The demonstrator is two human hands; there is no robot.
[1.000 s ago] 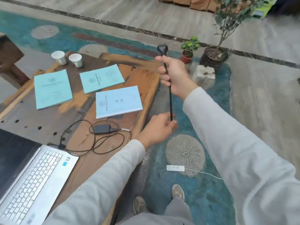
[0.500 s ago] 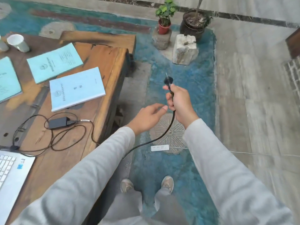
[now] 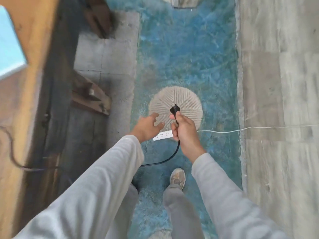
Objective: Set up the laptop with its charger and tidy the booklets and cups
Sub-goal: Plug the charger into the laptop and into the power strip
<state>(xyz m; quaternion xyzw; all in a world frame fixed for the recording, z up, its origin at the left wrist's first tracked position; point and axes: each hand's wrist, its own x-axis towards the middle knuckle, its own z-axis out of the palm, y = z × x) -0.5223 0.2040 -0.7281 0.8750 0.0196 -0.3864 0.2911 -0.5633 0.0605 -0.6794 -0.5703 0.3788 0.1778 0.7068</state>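
Note:
My right hand (image 3: 183, 129) is closed around the black charger cable just below its plug (image 3: 174, 110), which points up and away from me. The cable (image 3: 165, 160) curves down and left from my fist toward the wooden table (image 3: 34, 94). A white power strip (image 3: 162, 135) lies on the blue floor directly under my hands, partly hidden by them. My left hand (image 3: 146, 126) hovers beside it with fingers spread and holds nothing. A corner of one light blue booklet (image 3: 8, 52) shows at the far left on the table. The laptop and cups are out of view.
The power strip's white cord (image 3: 250, 129) runs right across the grey floor. A round ribbed stone disc (image 3: 176, 102) is set in the blue floor just beyond the strip. My shoe (image 3: 177, 177) stands below it. Table legs (image 3: 91, 97) jut out at left.
The view has tilted down to the floor. Both hands have dropped toward the power strip, the right one still gripping the plug end. The left hand has opened and spread.

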